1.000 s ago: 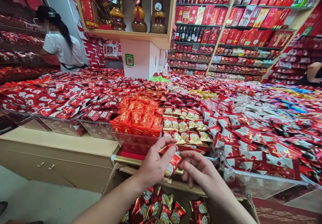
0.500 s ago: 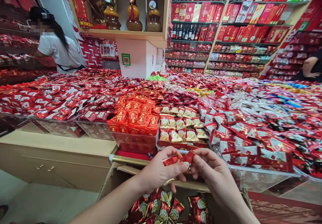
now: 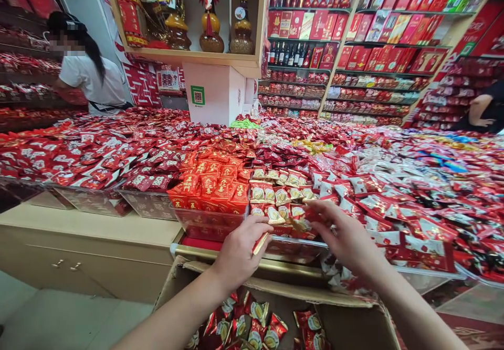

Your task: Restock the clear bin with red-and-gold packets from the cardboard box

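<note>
My left hand (image 3: pixel 242 250) is closed round a small wrapped candy, its gold edge (image 3: pixel 260 243) poking out by the fingers. In my right hand (image 3: pixel 344 232) a red and gold wrapped candy (image 3: pixel 301 222) is pinched at the fingertips, slightly blurred. It is over the front right of a clear plastic bin (image 3: pixel 295 250) with rows of the same candies (image 3: pixel 282 195), each printed with a yellow fruit. Below my hands stands an open cardboard box (image 3: pixel 346 318) with loose candies of this kind (image 3: pixel 258 334) in it.
Left of the bin is another bin of bright red packets (image 3: pixel 212 184); to the right, red and white packets (image 3: pixel 413 229) heap over their bin. A low cabinet (image 3: pixel 90 250) runs along the left. A person in a white shirt (image 3: pixel 96 80) stands behind the counter.
My hands were together over the box, handling candies between them. They are now apart, and my right hand has moved forward and up to the bin with one candy.
</note>
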`<state>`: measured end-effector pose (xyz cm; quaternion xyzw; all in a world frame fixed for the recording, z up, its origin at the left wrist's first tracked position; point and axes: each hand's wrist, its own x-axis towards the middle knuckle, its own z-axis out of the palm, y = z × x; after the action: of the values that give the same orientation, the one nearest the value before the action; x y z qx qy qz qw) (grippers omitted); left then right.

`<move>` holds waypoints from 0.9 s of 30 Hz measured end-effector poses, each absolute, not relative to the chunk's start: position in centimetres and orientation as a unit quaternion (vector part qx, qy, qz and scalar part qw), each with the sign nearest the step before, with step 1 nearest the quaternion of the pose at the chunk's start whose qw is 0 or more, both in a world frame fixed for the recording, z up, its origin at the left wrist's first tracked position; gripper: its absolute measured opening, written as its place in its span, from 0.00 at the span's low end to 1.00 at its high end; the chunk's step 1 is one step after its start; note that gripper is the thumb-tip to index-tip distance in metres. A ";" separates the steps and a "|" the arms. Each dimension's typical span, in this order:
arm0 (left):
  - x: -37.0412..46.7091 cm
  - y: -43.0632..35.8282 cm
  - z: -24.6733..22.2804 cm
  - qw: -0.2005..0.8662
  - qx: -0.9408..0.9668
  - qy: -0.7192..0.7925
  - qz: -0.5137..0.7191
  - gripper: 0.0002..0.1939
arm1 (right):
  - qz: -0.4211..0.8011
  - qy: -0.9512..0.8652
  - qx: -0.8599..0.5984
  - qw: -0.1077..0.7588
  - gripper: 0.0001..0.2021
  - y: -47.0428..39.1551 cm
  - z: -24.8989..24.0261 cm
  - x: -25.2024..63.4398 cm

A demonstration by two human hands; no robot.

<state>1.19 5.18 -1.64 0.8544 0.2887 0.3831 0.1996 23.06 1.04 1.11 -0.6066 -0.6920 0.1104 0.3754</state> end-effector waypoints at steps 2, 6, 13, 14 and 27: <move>1.1 5.4 -1.9 0.168 0.864 0.295 0.371 0.10 | 0.089 -0.738 -0.594 0.309 0.18 1.6 1.3 22.9; 1.2 5.3 -2.1 0.110 0.893 0.302 0.316 0.12 | 0.051 -0.759 -0.618 0.199 0.21 2.1 1.4 22.4; 1.3 5.3 -2.1 0.089 0.894 0.306 0.315 0.14 | 0.029 -0.784 -0.611 0.107 0.16 3.3 0.7 21.8; 1.3 5.3 -2.0 0.094 0.893 0.308 0.315 0.14 | 0.022 -0.786 -0.609 0.101 0.14 3.4 0.7 21.7; 1.8 6.1 -0.4 0.134 0.876 0.319 0.335 0.12 | 0.002 -0.783 -0.619 0.069 0.08 3.2 1.3 21.9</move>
<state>1.79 6.05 -0.36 0.8764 0.3189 0.3351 0.1341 21.91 3.20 1.33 -0.6185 -0.7827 0.0020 0.0688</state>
